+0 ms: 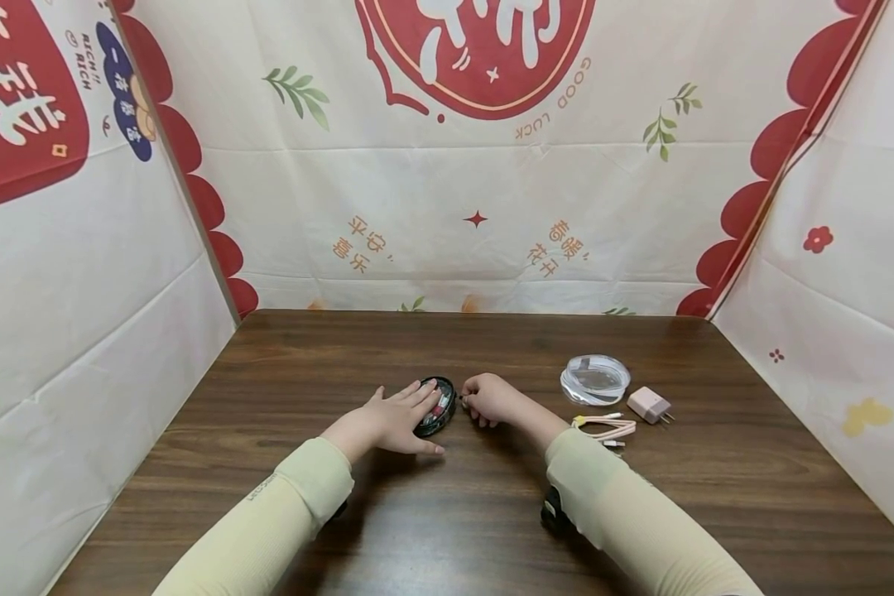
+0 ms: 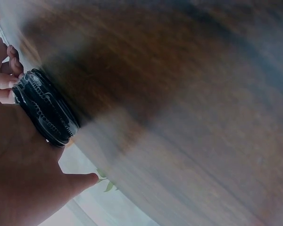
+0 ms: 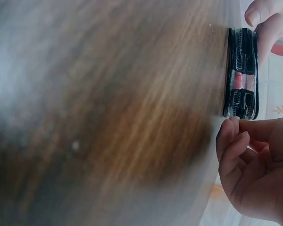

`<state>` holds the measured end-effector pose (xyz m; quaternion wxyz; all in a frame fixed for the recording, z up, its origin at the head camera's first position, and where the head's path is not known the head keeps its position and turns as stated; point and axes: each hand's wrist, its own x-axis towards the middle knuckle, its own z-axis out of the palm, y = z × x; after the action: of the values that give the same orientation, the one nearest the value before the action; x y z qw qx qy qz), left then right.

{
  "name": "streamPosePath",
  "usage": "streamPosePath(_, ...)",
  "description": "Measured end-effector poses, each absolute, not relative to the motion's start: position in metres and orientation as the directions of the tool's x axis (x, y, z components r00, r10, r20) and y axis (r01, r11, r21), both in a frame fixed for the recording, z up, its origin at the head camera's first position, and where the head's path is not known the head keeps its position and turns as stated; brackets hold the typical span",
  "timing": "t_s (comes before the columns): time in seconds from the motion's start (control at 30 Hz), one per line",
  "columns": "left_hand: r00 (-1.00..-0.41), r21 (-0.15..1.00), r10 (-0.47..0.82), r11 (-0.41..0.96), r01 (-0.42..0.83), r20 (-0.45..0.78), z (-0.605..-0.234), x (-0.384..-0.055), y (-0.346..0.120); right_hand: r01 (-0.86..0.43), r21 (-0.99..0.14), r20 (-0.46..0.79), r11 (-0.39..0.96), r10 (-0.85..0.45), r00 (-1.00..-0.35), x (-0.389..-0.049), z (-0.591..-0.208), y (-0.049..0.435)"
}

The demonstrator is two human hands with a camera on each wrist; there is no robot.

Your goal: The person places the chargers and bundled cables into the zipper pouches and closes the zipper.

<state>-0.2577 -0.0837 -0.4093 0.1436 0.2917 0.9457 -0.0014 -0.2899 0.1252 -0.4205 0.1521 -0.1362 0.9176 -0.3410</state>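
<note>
A small round black zippered case [image 1: 430,424] with a clear top sits at the middle of the table. My left hand [image 1: 396,416] lies over its left part with fingers spread and straight, thumb pointing right across the table. At the case's right edge, my right hand [image 1: 492,400] pinches the small zipper pull between thumb and forefinger. The right wrist view shows the case [image 3: 243,54] side-on, with a zipper along its wall, red and white contents showing, and the pinching fingertips [image 3: 232,123] right at its rim. The left wrist view shows the case [image 2: 46,110] against the left palm.
On the right of the brown wooden table [image 1: 305,348] lie a coiled clear-and-white cable in a round wrap [image 1: 594,381], a pink plug charger [image 1: 649,405] and a folded pink cable [image 1: 607,427]. Printed cloth walls [image 1: 447,182] stand behind and at both sides.
</note>
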Motion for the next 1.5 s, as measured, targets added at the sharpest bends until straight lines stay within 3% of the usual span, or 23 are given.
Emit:
streamPosePath(1.03, -0.789, 0.084, 0.551, 0.831, 0.551, -0.272, -0.413, -0.262, -0.085, -0.134, -0.682, -0.187, 0.719, -0.349, -0.919, -0.276, -0.422, 0.121)
streamPosePath(1.3, -0.749, 0.160, 0.658, 0.750, 0.641, -0.081, -0.401, -0.269, -0.091, -0.126, -0.715, -0.185, 0.688, -0.359, -0.915, -0.275, -0.417, 0.123)
streamPosePath(1.5, -0.795, 0.192, 0.590, 0.772, 0.606, 0.140, -0.397, -0.277, -0.100, -0.159, -0.754, -0.139, 0.637, -0.391, -0.910, -0.268, -0.409, 0.125)
